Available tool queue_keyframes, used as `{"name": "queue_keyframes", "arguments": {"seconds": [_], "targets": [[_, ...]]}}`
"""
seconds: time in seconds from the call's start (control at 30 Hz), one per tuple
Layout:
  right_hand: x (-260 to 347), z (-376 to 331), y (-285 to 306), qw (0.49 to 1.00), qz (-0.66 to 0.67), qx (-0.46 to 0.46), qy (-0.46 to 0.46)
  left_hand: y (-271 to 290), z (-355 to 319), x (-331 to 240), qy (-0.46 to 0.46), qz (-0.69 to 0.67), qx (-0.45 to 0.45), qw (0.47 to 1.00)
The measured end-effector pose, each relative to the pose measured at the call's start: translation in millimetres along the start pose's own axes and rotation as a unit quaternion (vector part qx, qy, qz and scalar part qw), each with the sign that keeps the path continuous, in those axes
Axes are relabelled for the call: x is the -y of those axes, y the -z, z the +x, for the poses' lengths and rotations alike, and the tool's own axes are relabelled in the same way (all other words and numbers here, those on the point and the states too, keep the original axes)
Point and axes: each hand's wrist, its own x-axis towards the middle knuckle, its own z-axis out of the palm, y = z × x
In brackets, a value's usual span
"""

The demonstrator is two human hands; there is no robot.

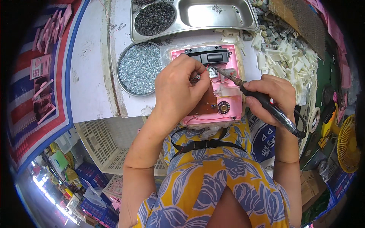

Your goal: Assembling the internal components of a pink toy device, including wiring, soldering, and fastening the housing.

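Note:
My right hand [275, 95] is closed around the black handle of a soldering iron [266, 105]. The iron's metal tip slants down to the left, into an open pink plastic casing [238, 102]. My left hand [178, 83] is closed in a pinch beside the tip; its fingers hide what they hold, and a thin red wire shows near them. Inside the casing sit a black plastic part [216, 57] along the far edge, a brown circuit board [202, 105] partly under my left hand, and a round speaker-like disc [223, 107] at the near right.
Left of the casing stands a round tray [138, 70] full of small metal screws. Behind it, a steel compartment tray [224, 27] holds dark springs. White plastic pieces [283, 60] pile up on the right. A beige basket [110, 144] and a yellow fan [348, 142] flank me.

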Motion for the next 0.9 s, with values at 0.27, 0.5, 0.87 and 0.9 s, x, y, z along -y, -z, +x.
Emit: {"name": "queue_keyframes", "arguments": {"seconds": [0.27,0.5,0.87,0.9], "targets": [[-1.2,3.3,-2.6,1.0,0.002,0.0,0.004,-3.1,-0.1,-1.3,0.005,0.023,-0.017,1.0],[-0.8,4.7,-2.3,1.0,0.008,0.001,-0.002,-3.0,-0.2,0.4,0.003,0.022,-0.016,1.0],[-1.9,6.2,-3.3,1.0,0.007,0.004,-0.003,-3.2,0.1,0.1,0.002,0.011,-0.023,1.0],[-2.2,6.3,-3.9,1.0,0.008,0.001,-0.003,-3.5,0.1,0.4,-0.002,0.012,-0.026,1.0]]}}
